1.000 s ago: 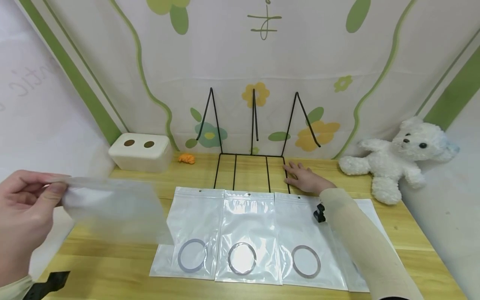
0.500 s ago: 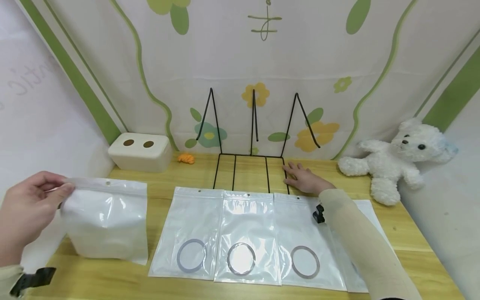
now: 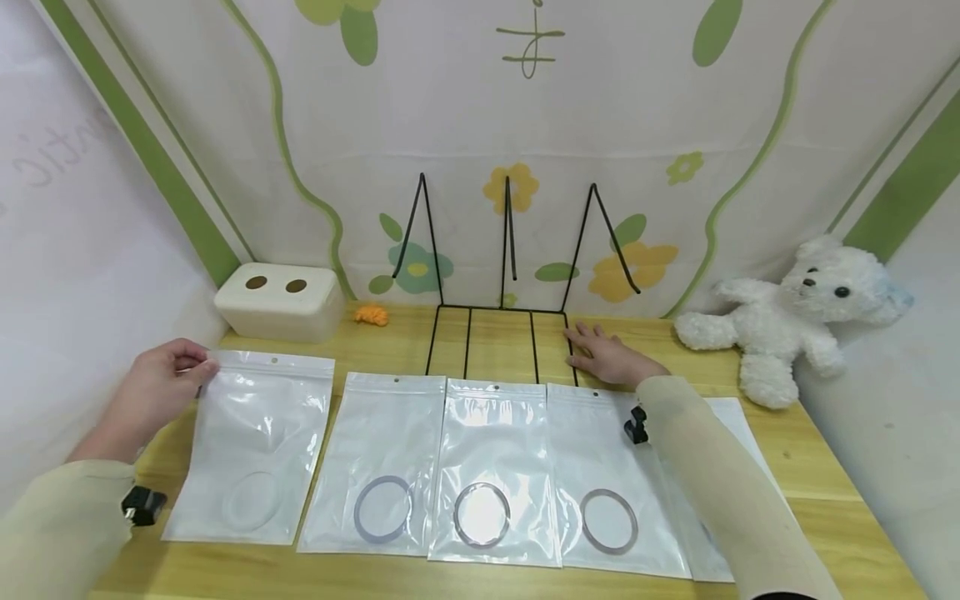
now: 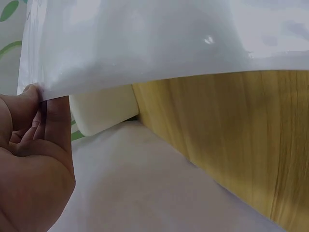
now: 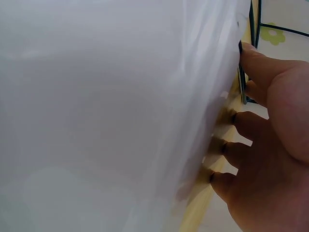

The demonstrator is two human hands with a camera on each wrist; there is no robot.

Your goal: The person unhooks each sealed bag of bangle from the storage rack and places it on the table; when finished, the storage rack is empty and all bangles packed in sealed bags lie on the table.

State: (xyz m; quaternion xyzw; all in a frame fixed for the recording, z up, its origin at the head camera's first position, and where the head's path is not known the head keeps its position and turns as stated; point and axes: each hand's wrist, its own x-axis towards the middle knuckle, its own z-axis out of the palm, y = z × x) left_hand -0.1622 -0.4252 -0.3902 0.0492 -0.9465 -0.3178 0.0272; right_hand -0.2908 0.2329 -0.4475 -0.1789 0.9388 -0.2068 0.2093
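My left hand [image 3: 167, 379] pinches the upper left corner of a white zip bag [image 3: 251, 433] between thumb and fingers. A faint pale ring [image 3: 251, 500] shows through that bag's front. In the left wrist view the thumb [image 4: 24, 104] presses on the bag's corner, and the bag's edge stands above the wooden table [image 4: 227, 125]. My right hand [image 3: 611, 358] rests with fingers spread on the table, fingertips at the right side of a black wire rack [image 3: 534, 346]. Its forearm covers part of the zip bags beneath.
Side by side to the right lie several similar bags, including a left one [image 3: 390, 442], a middle one [image 3: 498, 442] and a right one [image 3: 600, 450], each with a ring. Behind are a white box [image 3: 281, 304], an orange bundle [image 3: 371, 315] and a white teddy bear [image 3: 783, 321].
My left hand has brought the bag rightward and down, from raised at the far left to beside the row, its ring now facing up. The right hand has stayed put.
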